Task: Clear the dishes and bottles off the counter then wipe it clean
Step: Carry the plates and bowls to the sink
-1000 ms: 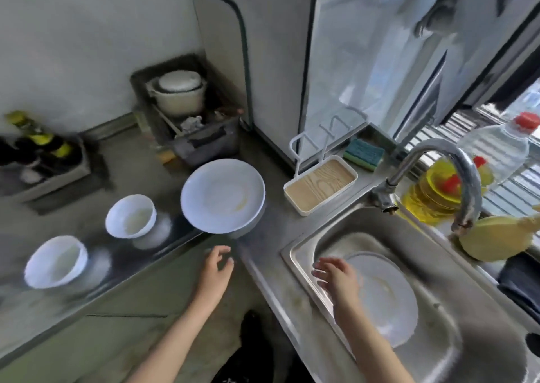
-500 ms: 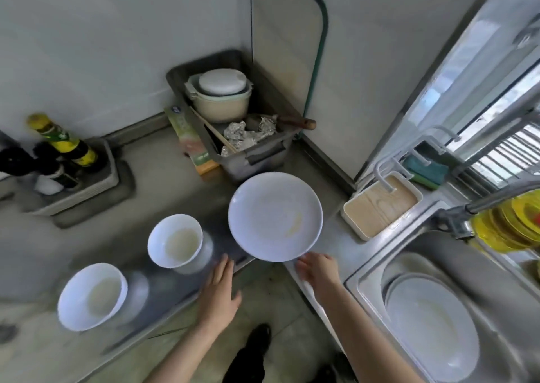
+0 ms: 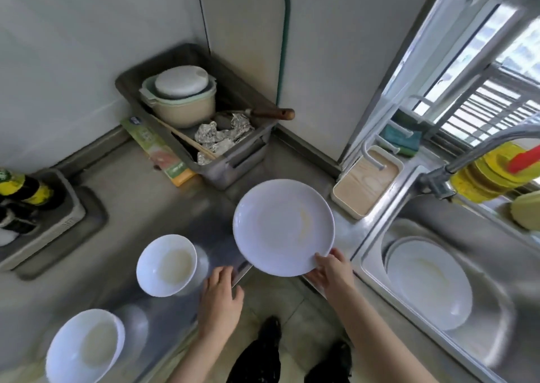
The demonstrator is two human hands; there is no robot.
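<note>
Head-cam view down onto a steel kitchen worktop [image 3: 131, 207] w/ a sink [image 3: 502, 265] at right; the right hand [image 3: 331, 270] has the near rim of a large white plate [image 3: 283, 226], thumb on top, fingers tucked under, so its grip is closed on that rim; the plate is at the worktop's front corner, overhanging the edge, just left of the sink; can't tell if it is lifted clear; the left hand [image 3: 220, 298] rests at the worktop edge, fingers relaxed, grip loose, holding nothing; a small white bowl [image 3: 166, 265] stands just beside it; a second bowl [image 3: 84, 346] is further left; dark bottles [image 3: 26, 189] stand in a tray at far left; another plate [image 3: 428, 280] lies in the sink. Step in hand, prob.: carry the held plate to the sink; to do it well, keep it level, as a yellowish smear shows on it; support it from below w/ the fingers; pass low over the sink rim, clear of the tap [image 3: 435, 178]; lay it flat on the plate there, no dropping; the free left hand is well placed for the nearest bowl.
</note>
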